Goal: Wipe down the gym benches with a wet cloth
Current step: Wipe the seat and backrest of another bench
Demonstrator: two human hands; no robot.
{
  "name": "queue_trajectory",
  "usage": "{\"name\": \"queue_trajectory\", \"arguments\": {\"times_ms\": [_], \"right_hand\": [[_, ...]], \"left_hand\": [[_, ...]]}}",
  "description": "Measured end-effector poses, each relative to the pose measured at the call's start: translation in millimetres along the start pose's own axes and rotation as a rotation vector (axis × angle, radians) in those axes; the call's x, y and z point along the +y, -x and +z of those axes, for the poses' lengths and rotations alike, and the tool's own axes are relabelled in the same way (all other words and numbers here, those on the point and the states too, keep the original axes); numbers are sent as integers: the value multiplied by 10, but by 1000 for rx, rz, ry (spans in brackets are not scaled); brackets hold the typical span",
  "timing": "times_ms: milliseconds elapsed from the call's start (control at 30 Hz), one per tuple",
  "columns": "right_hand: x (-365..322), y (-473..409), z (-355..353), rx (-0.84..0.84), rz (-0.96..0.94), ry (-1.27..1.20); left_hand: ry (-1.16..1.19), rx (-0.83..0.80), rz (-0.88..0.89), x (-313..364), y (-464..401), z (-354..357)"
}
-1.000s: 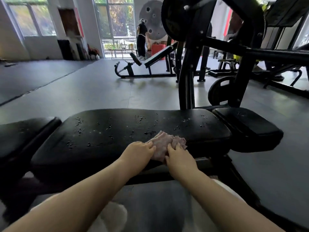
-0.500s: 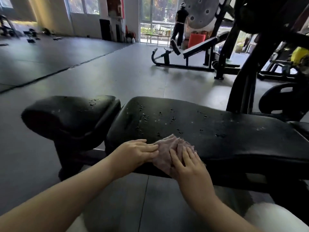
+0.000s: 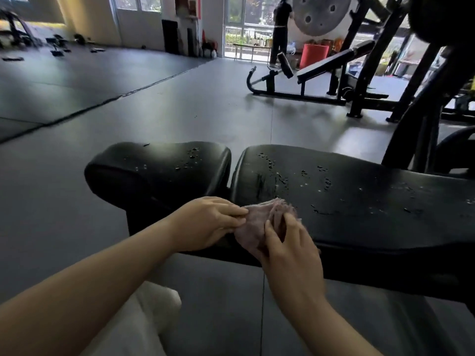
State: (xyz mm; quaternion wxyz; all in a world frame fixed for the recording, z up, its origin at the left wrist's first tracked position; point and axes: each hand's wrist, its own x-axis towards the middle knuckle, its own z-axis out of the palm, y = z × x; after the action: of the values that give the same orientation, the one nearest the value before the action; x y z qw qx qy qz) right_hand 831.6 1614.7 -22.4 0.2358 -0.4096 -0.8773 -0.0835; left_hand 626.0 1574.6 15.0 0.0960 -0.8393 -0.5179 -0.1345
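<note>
Since the earlier frame the view has swung left: the smaller pad now sits near centre, and both hands with the cloth have shifted toward the left end of the long pad.

Left hand [image 3: 210,222]: fingers extended and lying on the left edge of the cloth [image 3: 259,227]; whether the thumb pinches it from below cannot be told. Right hand [image 3: 290,242]: fingers curled over the cloth's near and right side, holding it bunched against the front edge of the table [image 3: 372,201]. The cloth, pinkish and crumpled, lies between the two hands, partly on the pad top and partly hanging over the front lip.

Surface: water droplets scattered over the long pad and on the right part of the smaller pad [image 3: 159,168]. A smeared streak shows just beyond the cloth; the rest is beaded.

Step in hand, as judged: regathering or refolding the cloth before a wiping pass, with little of the surface wiped. The next move calls for flattening the cloth under one palm and sweeping outward across the droplets, then covering the smaller pad.

Beyond: grey floor [image 3: 128,124], an inclined bench [image 3: 334,62], a person [image 3: 280,29] standing by the windows.
</note>
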Motion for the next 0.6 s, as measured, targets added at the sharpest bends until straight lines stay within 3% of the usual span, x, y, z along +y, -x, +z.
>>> {"name": "queue_trajectory", "arguments": {"times_ms": [133, 233, 333, 400, 600], "right_hand": [[-271, -38, 187, 47, 25, 133], [-461, -49, 228, 91, 24, 123], [-585, -96, 285, -110, -87, 231], [-675, -240, 260, -269, -56, 283], [-918, -1034, 254, -529, 125, 336]], "left_hand": [[7, 31, -82, -258, -9, -97], [-23, -72, -258, -505, -76, -132], [-117, -145, -364, -751, -104, -140], [-131, -159, -415, -851, -54, -140], [-42, -215, -440, -1032, 143, -139]]}}
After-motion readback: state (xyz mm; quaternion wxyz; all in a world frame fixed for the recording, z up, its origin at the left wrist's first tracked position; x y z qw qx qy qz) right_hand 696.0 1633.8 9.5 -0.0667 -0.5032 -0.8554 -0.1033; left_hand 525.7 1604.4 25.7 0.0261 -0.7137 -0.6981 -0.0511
